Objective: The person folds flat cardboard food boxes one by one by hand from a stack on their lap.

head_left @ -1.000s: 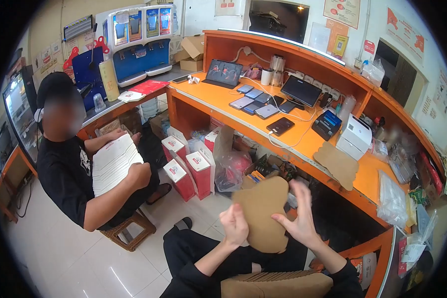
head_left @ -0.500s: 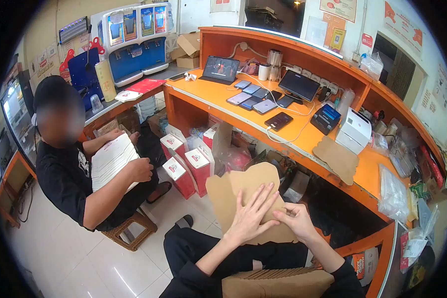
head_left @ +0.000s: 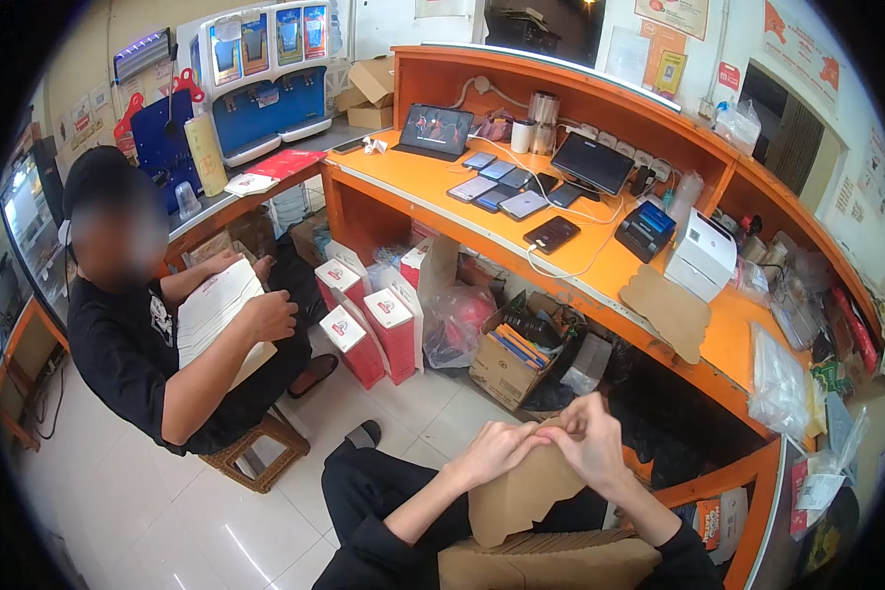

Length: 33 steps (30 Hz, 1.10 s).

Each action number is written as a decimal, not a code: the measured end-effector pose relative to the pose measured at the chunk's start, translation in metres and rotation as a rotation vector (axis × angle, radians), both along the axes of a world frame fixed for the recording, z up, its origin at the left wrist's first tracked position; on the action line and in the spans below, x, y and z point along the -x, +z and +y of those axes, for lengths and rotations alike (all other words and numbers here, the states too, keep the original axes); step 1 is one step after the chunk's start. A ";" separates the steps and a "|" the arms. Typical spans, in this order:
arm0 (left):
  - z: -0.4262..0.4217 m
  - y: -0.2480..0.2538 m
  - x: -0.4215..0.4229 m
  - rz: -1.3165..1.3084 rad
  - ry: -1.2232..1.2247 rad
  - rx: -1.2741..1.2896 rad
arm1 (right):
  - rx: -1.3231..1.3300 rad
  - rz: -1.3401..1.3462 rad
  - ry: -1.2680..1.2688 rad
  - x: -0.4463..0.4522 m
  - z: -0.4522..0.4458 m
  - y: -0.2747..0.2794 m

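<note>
A brown die-cut cardboard sheet (head_left: 526, 495) hangs tilted above my lap, with its upper edge between my hands. My left hand (head_left: 497, 452) is closed on that edge, thumb pressed against the board. Close beside it, my right hand (head_left: 588, 444) pinches the upper right part with bent fingers. The fingertips meet at the top, so the pinched edge is partly hidden. Below the sheet, a stack of similar cardboard blanks (head_left: 551, 567) rests at my lap.
On the left a seated co-worker (head_left: 118, 315) holds a stack of white cardboard pieces (head_left: 221, 310). Several red and white boxes (head_left: 388, 329) stand on the floor. The orange counter (head_left: 423, 187) carries phones, a tablet (head_left: 435, 131), a white printer (head_left: 700, 258) and another cardboard sheet (head_left: 667, 313).
The cardboard sheet was spread flat under my left palm; now its top edge is folded down or turned, with both hands pinching it. The open carton behind has come into view.
</note>
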<state>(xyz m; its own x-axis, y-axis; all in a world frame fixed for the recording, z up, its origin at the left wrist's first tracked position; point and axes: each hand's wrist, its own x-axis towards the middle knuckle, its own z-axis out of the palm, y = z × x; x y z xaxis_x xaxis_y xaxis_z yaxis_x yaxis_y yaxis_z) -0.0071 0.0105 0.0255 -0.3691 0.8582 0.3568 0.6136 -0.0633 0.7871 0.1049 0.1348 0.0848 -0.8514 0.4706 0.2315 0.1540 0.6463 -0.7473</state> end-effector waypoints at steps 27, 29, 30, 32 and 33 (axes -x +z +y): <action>0.002 0.013 0.008 -0.184 0.727 -0.716 | 0.811 0.060 0.170 0.005 0.016 -0.022; 0.007 0.009 0.015 0.325 0.729 -0.621 | 0.601 0.157 0.216 0.007 0.018 -0.021; 0.004 0.011 0.012 0.380 0.614 -0.428 | 0.495 0.203 0.241 0.009 0.018 -0.020; -0.003 0.016 -0.001 0.475 0.376 -0.041 | 0.303 0.191 0.263 0.008 0.016 -0.018; 0.000 0.018 -0.002 0.457 0.375 -0.105 | 0.206 0.185 0.272 0.007 0.015 -0.016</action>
<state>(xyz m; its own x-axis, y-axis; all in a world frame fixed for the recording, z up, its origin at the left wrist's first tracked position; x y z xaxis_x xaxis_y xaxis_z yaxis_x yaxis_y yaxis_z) -0.0048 0.0107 0.0434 -0.4290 0.6506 0.6266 0.8839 0.1595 0.4396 0.0976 0.1493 0.0692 -0.9043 0.2863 0.3166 -0.1515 0.4782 -0.8651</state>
